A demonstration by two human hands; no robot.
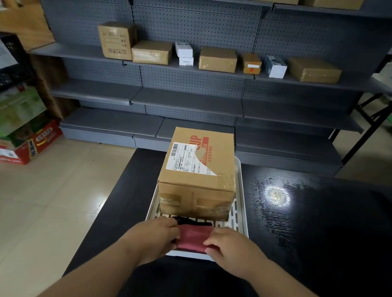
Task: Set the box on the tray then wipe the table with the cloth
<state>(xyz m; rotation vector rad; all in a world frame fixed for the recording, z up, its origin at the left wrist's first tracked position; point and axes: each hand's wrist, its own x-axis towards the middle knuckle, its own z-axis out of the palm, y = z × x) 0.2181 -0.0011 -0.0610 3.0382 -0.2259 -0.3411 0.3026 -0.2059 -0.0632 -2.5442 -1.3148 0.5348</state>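
both forearms reach forward over the dark table [302, 233], converging at the tray's near end. the left hand [155, 235] and right hand [230, 247] each curl their fingers onto opposite ends of the folded red cloth [193, 239], pinching it between them. the cloth lies in the white slotted tray [240, 212], with a dark item just beyond the grip; what it is cannot be told. directly beyond that, the cardboard box [198, 173] sits in the tray, label upward, filling most of it.
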